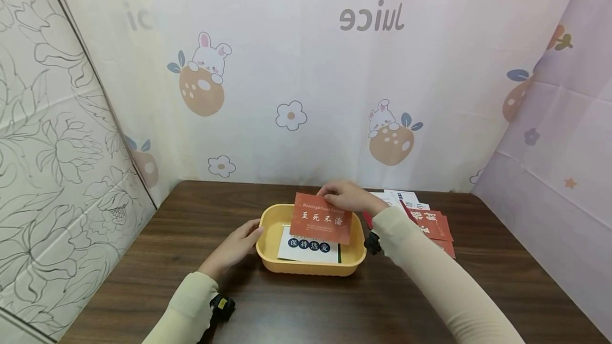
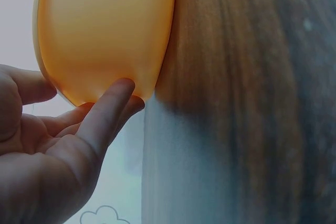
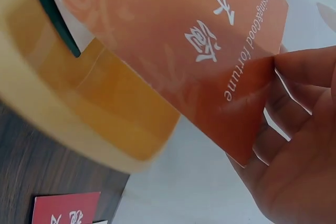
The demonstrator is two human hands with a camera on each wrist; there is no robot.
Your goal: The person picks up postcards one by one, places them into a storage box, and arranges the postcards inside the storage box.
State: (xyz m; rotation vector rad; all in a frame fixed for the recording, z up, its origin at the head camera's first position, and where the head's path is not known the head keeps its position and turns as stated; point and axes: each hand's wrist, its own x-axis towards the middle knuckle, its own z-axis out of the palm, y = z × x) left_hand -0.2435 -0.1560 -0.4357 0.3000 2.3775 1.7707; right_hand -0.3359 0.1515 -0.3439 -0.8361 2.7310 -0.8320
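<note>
The right hand [image 1: 348,196] pinches the top edge of an orange card [image 1: 321,218] between thumb and fingers and holds it tilted over the yellow tray [image 1: 306,267]. The card's lower edge is inside the tray. A white card [image 1: 308,246] with dark characters lies flat on the tray's bottom. The left hand [image 1: 235,245] touches the tray's left wall with straight, relaxed fingers. More red and white cards [image 1: 427,220] lie on the brown table [image 1: 306,307], just right of the tray.
</note>
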